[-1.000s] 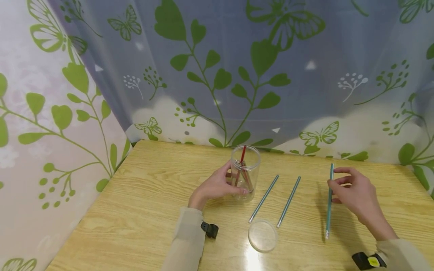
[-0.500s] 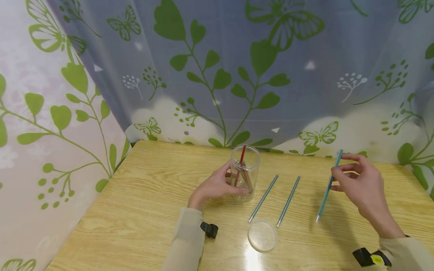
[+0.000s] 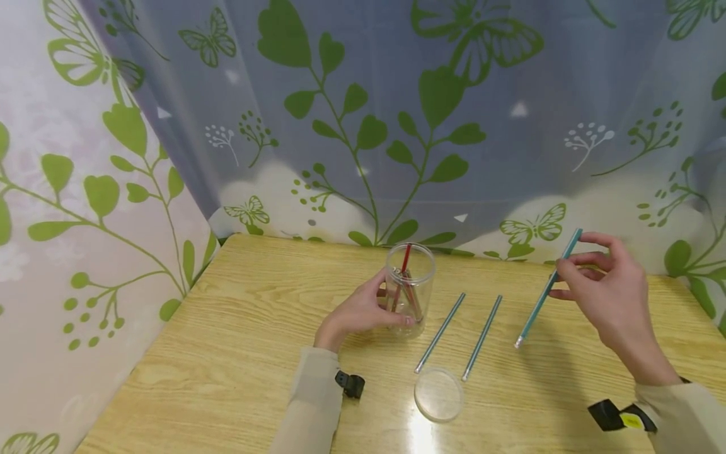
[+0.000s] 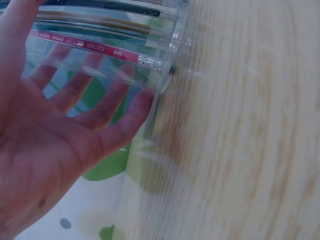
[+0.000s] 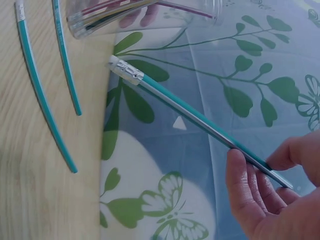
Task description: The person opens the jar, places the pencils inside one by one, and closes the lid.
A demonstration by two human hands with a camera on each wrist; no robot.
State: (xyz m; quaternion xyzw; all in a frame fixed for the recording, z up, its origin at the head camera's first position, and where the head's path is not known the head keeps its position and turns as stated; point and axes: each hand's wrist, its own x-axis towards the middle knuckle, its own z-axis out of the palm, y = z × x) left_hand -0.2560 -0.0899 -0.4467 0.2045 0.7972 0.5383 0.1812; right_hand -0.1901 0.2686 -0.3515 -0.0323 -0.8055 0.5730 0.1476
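Observation:
My left hand grips a clear plastic jar from its left side, thumb across the front. Inside the jar lean several pencils, among them a red one marked HB with its eraser end at the jar's bottom. Over at the right, my right hand pinches a teal-and-silver pencil near its upper end. This pencil is tilted above the table, its white eraser end low and pointing left toward the jar. Two similar teal pencils, a nearer one and a second, lie between the jar and my right hand.
A round clear lid lies flat in front of the jar. The wood-grain table ends at the back against a patterned curtain, with another patterned cloth on the left.
My right hand has raised the teal pencil off the table and tilted it, its eraser end swinging up and left. The left hand and the jar stay put.

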